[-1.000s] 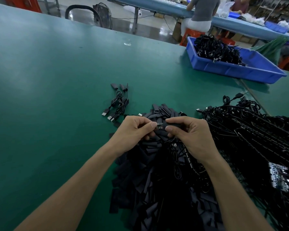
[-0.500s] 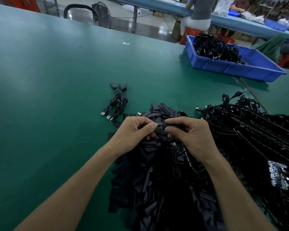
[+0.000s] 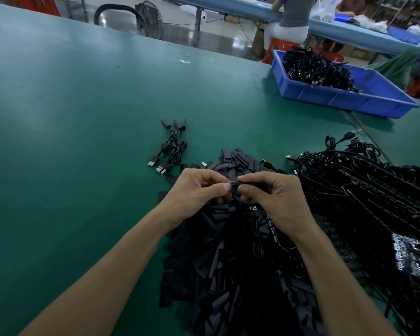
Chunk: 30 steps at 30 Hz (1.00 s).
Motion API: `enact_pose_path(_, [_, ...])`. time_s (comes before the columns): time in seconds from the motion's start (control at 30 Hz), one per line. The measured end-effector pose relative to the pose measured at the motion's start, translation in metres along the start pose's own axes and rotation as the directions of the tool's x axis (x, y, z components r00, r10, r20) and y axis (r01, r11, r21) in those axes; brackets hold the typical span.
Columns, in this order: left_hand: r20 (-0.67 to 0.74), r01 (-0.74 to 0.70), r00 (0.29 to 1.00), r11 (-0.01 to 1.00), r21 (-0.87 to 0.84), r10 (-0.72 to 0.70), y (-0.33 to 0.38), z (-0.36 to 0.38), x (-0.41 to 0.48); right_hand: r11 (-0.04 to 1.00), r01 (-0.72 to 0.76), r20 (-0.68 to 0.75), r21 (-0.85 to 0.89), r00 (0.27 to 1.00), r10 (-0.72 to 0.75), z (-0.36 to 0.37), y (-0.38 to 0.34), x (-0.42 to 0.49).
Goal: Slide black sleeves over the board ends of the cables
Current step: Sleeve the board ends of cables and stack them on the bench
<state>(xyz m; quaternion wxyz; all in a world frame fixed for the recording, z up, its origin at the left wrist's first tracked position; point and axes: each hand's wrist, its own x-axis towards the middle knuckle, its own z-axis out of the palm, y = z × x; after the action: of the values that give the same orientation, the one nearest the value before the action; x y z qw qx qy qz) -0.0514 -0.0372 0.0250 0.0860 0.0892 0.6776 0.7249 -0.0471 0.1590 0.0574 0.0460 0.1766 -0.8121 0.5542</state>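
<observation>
Sleeve (image 3: 239, 184) pinched in right hand (image 3: 277, 197) | board end (image 3: 232, 183) pinched in left hand (image 3: 199, 192)

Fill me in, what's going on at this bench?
A person's left hand and right hand meet over a pile of black sleeves on the green table. The right pinches one sleeve; the left pinches a cable end at its mouth. A few sleeved cables lie beyond; a tangled cable heap sits right.
</observation>
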Motion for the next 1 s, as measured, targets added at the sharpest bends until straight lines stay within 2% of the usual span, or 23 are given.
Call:
enact_pose_path(0.33, [-0.036,-0.045,0.998,0.999,-0.001,0.045,-0.003,0.003,0.001,1.000,-0.017,-0.030,0.001,0.999,0.017,0.002,0.006,-0.001])
enact_pose_path(0.57, [-0.035,-0.030,0.999,1.000,-0.003,0.030,-0.004,0.003,0.000,0.998,-0.063,0.017,0.004,0.998,0.063,0.001,0.007,0.000])
enact_pose_path(0.67, [-0.037,-0.020,0.999,0.998,-0.059,0.018,-0.003,0.002,-0.001,0.998,-0.063,-0.039,-0.019,0.997,0.062,0.002,0.006,0.000])
enact_pose_path(0.73, [-0.047,-0.022,0.999,0.997,-0.070,0.019,-0.003,0.002,0.000,0.996,-0.067,-0.129,-0.050,0.990,0.060,0.003,0.006,0.000])
enact_pose_path(0.87, [-0.050,-0.021,0.999,0.997,-0.070,0.018,-0.004,0.005,0.000,0.997,-0.078,-0.287,-0.001,0.955,0.074,0.008,0.007,-0.001])
enact_pose_path(1.0, [-0.113,-0.026,0.993,0.997,-0.073,0.018,-0.009,0.011,0.000,0.995,-0.066,-0.271,0.074,0.959,0.084,0.016,0.009,-0.004])
